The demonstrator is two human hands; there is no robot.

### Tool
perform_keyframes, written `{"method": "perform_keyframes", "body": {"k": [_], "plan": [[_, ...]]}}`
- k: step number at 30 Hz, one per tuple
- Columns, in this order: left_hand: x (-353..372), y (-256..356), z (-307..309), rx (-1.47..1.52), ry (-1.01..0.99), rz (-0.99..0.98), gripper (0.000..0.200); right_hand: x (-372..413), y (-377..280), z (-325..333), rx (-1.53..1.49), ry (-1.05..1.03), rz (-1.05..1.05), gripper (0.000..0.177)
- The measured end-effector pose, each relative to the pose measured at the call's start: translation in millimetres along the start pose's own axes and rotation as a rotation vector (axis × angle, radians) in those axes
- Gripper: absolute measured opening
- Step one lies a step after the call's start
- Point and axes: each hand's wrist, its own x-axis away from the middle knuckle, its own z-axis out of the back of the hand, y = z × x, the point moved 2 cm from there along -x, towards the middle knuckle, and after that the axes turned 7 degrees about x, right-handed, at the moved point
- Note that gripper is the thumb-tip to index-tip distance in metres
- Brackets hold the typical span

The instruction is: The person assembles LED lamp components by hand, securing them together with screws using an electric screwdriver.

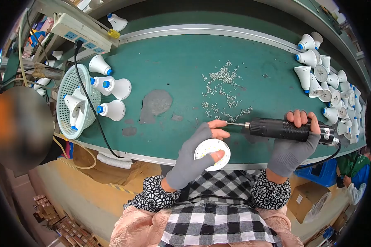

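Note:
My left hand [193, 154], in a grey fingerless glove, is closed around a white round lamp housing [212, 147], its flat face turned up and my thumb on it. The index finger of that hand reaches to the tip of the bit on a black electric screwdriver [272, 128]. My right hand [297, 138], gloved the same way, wraps round the screwdriver's body, which lies level and points left. Whether a screw sits on the bit is too small to tell. Many small screws [222, 76] are scattered on the green bench beyond the bit.
White lamp housings with blue ends [305, 57] crowd the right side; a few more [112, 110] stand at left by a pale green basket [62, 109] holding others. A black cable [88, 99] hangs from a power strip [80, 33] across the bench [177, 53].

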Motion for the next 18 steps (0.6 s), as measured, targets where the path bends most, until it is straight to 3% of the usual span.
{"method": "perform_keyframes", "body": {"k": [7, 18], "plan": [[3.9, 9.5, -11.8, -0.154, -0.12, -0.063, 0.039, 2.9, -16.2, 18.5, -0.182, -0.057, -0.061, 0.015], [12.7, 12.0, -18.8, -0.346, -0.093, -0.169, 0.04, 9.2, -27.1, 23.4, -0.222, -0.087, -0.065, 0.015]]}}
